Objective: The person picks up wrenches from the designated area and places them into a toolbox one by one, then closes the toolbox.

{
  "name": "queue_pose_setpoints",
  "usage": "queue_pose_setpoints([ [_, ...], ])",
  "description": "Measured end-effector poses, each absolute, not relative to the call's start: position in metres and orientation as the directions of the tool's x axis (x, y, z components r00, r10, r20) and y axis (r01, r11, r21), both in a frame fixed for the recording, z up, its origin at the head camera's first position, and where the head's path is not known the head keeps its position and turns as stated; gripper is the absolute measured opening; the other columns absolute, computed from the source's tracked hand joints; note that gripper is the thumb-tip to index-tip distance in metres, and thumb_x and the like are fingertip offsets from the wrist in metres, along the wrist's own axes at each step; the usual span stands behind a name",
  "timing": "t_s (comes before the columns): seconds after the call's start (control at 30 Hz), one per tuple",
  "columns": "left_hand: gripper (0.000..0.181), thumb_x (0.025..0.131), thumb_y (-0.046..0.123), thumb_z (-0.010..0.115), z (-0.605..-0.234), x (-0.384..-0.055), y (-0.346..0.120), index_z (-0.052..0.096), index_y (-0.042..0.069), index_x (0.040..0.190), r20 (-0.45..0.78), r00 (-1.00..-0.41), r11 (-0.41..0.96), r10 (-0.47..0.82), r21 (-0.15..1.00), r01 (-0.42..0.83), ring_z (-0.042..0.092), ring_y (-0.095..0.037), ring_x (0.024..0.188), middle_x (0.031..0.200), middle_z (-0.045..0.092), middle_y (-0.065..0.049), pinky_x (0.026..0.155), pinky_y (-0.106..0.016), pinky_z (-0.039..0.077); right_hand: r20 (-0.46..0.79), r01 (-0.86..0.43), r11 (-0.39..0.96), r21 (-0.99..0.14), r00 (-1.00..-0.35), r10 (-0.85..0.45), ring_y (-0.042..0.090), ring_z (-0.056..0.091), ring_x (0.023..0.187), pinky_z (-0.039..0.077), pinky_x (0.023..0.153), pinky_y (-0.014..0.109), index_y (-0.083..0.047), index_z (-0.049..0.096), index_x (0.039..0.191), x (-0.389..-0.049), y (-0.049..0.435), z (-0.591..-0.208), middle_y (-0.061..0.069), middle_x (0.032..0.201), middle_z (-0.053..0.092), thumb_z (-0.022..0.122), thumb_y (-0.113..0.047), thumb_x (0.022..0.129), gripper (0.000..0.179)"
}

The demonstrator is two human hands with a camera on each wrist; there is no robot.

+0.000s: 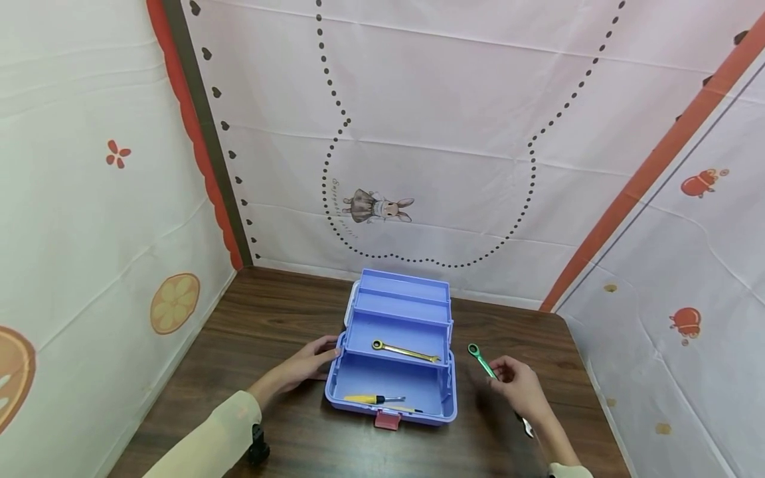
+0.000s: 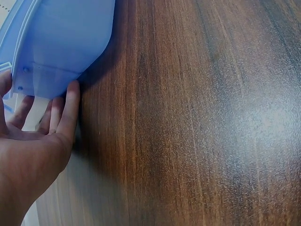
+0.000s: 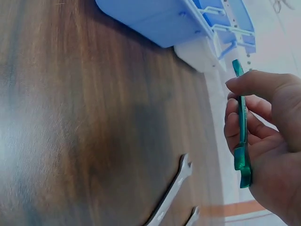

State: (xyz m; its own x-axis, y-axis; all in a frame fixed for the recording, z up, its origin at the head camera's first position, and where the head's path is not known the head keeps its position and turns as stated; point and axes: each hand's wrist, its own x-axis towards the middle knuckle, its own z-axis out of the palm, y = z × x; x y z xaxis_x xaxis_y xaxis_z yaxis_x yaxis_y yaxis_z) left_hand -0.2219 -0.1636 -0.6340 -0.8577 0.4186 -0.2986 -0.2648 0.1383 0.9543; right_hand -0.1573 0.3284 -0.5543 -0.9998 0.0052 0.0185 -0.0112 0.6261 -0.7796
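I had the right hand (image 1: pixel 521 392) pinch the green wrench (image 3: pixel 242 125) mid-shaft, towards the right edge of the desk (image 1: pixel 568 372); the left hand (image 1: pixel 306 365), fingers seemingly loose, touched the box (image 1: pixel 394 385), likely steadying it.

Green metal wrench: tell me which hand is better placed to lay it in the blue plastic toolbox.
The right, most likely: the right hand pinches the green metal wrench to the right of the blue plastic toolbox, while the left hand touches the toolbox's left side and could steady it.
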Motion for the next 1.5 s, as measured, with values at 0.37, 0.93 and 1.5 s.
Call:
queue_pose_setpoints([
  [0.37, 0.073, 0.105, 0.048, 0.065, -0.63, -0.22, -0.164, 0.039, 0.008, 0.161, -0.3, -0.857, 0.146, 0.419, 0.954, -0.263, 0.05, -0.042, 0.14, 0.157, 0.043, -0.024, 0.097, -0.052, 0.061, 0.036, -0.063, 0.683, -0.727, -0.998, -0.054, 0.016, 0.059, 0.078, 0.051, 0.065, 0.025, -0.009, 0.073, 0.1, -0.166, 0.304, -0.534, 0.001, 0.085, 0.064, 0.08, 0.001, 0.086, 0.018],
  [0.93, 0.072, 0.106, 0.047, 0.064, -0.629, -0.219, -0.164, 0.039, 0.007, 0.161, -0.296, -0.865, 0.146, 0.406, 0.955, -0.258, 0.05, -0.043, 0.14, 0.156, 0.044, -0.025, 0.097, -0.051, 0.061, 0.135, -0.228, 0.7, -0.677, -0.973, -0.186, 0.014, 0.06, 0.079, 0.053, 0.069, 0.027, -0.013, 0.077, 0.095, -0.191, 0.256, -0.53, -0.004, 0.085, 0.068, 0.082, -0.001, 0.088, 0.015],
  [1.5, 0.069, 0.108, 0.041, 0.063, -0.626, -0.217, -0.162, 0.039, 0.004, 0.16, -0.281, -0.863, 0.102, 0.42, 0.959, -0.263, 0.053, -0.039, 0.137, 0.156, 0.044, -0.024, 0.098, -0.051, 0.06, 0.168, -0.355, 0.683, -0.639, -0.93, -0.326, 0.012, 0.062, 0.084, 0.057, 0.075, 0.032, -0.014, 0.078, 0.1, -0.214, 0.21, -0.525, -0.004, 0.095, 0.073, 0.081, -0.002, 0.089, 0.016],
])
